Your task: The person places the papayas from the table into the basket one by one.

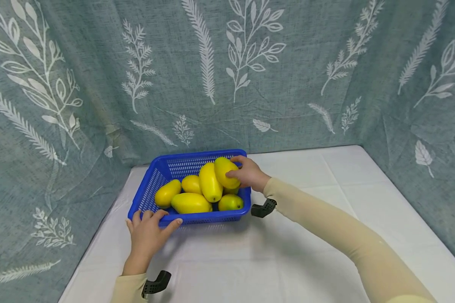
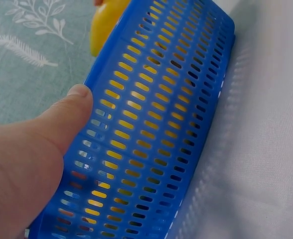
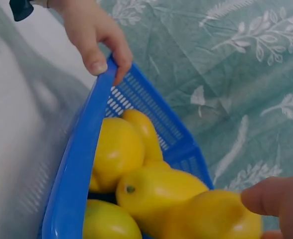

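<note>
A blue plastic basket (image 1: 212, 218) with slotted walls holds several yellow mangoes (image 1: 191, 203). My left hand (image 1: 145, 235) grips the basket's rim at the near left corner, its thumb on the outer side and its fingers over the edge. With my right hand (image 1: 251, 173) I hold one mango (image 1: 226, 171) above the others, at the right side of the basket. In the right wrist view, the thumb (image 3: 266, 196) presses on that held mango (image 3: 221, 216). A greenish-yellow mango (image 1: 231, 202) lies in the near right corner of the basket.
The basket stands on a white cloth-covered table (image 1: 307, 261), towards its back left. A grey-green curtain (image 1: 303, 75) with white leaf prints hangs behind and along both sides. Black wrist cameras (image 1: 157, 284) are strapped on both wrists.
</note>
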Motion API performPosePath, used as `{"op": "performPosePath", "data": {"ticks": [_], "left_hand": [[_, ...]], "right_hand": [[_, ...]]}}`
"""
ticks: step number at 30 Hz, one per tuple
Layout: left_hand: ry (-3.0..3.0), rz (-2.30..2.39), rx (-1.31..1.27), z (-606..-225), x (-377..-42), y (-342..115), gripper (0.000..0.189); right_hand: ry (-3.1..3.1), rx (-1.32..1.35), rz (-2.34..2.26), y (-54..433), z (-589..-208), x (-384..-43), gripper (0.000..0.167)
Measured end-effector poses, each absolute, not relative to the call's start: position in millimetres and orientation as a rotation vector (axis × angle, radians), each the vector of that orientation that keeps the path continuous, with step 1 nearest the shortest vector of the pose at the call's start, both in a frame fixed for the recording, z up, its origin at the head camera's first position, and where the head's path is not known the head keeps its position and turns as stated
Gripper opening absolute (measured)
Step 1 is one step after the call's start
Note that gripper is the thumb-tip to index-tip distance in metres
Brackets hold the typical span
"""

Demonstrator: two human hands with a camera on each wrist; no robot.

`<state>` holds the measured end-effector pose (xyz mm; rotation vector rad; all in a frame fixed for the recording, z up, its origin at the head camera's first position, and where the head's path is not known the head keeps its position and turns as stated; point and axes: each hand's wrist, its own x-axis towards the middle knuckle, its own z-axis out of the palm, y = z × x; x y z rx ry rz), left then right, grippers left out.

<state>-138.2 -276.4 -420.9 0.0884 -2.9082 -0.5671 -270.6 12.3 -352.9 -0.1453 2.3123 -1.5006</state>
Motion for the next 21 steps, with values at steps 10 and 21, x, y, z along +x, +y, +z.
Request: {"op": "performPosePath", "data": {"ticks": [10,21], "left_hand": [[-2.875,-0.561,0.070,-422.5,-138.3,-276.8,0.051],[-2.928,-0.572,0.110,-420.5,-137.4,-277.5,0.055]], "right_hand": [[2.356,-0.191,-1.362,5.4,-355.2,-263.1,0.065],[2.266,-0.206,-1.560,24.1,-365.4,-255.9,0.060]]}}
